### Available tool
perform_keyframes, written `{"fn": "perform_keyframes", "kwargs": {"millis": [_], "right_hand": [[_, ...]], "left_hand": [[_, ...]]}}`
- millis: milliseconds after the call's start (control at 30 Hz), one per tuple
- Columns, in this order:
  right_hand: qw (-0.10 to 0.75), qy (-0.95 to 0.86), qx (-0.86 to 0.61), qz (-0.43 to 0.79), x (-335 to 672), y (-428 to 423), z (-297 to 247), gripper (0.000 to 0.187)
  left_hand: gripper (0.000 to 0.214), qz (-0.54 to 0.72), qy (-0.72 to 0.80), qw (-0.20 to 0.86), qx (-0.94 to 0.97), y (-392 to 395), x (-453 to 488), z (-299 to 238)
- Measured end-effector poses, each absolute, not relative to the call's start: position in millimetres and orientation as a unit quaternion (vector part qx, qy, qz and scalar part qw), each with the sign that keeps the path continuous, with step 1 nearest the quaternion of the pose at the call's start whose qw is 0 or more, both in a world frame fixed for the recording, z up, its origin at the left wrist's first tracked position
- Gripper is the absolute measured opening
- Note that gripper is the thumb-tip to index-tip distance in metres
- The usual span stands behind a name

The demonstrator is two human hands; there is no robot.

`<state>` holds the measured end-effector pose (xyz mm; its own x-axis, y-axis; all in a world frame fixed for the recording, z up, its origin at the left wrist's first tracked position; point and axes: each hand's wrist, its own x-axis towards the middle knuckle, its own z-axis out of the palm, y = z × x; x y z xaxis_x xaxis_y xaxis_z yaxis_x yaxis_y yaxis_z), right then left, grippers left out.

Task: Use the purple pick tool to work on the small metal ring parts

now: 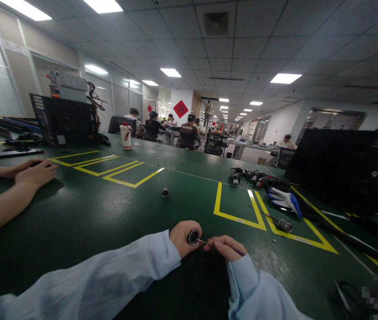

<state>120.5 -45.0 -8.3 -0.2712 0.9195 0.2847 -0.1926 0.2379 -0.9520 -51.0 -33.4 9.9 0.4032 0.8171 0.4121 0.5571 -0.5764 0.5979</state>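
Note:
My left hand [184,238] is closed around a small round black part with a shiny ring [193,237], held just above the green table [115,209]. My right hand [227,247] pinches a thin metal tool [202,241] whose tip points into that round part. Both arms wear light blue sleeves. A small dark cylindrical piece [165,191] lies on the table ahead of my hands.
Another person's bare hands [33,173] rest on the table at the left. A screwdriver [278,222], a blue-white glove [285,200] and black tools [252,177] lie at the right. Black cases stand at the far right [342,164] and left [65,120]. A white cup [126,135] stands behind.

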Motion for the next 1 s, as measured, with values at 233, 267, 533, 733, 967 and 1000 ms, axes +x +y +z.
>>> {"fn": "perform_keyframes", "kwargs": {"millis": [233, 267, 533, 733, 967, 1000], "right_hand": [[0.524, -0.602, -0.344, 0.494, 118.4, -47.1, -9.8, 0.032], [0.523, -0.621, -0.358, 0.461, 118.2, -47.9, -9.2, 0.032], [0.534, -0.615, -0.322, 0.484, 116.4, -49.1, -7.4, 0.025], [0.513, -0.559, -0.332, 0.561, 120.5, -44.7, -10.9, 0.029], [0.544, -0.598, -0.349, 0.474, 117.1, -51.2, -11.5, 0.028], [0.55, -0.608, -0.349, 0.453, 116.4, -52.9, -10.8, 0.026]], "left_hand": [[0.009, 0.363, 0.423, 0.207, 0.804, -33.2, -50.4, 11.4], [0.01, 0.355, 0.433, 0.192, 0.806, -33.3, -50.4, 11.4], [0.006, 0.297, 0.458, 0.125, 0.829, -35.2, -51.0, 14.1], [0.016, 0.357, 0.404, 0.205, 0.817, -32.8, -50.5, 15.1], [0.011, 0.37, 0.406, 0.221, 0.806, -34.2, -50.0, 13.6], [0.01, 0.367, 0.412, 0.211, 0.807, -34.5, -50.3, 13.5]]}}
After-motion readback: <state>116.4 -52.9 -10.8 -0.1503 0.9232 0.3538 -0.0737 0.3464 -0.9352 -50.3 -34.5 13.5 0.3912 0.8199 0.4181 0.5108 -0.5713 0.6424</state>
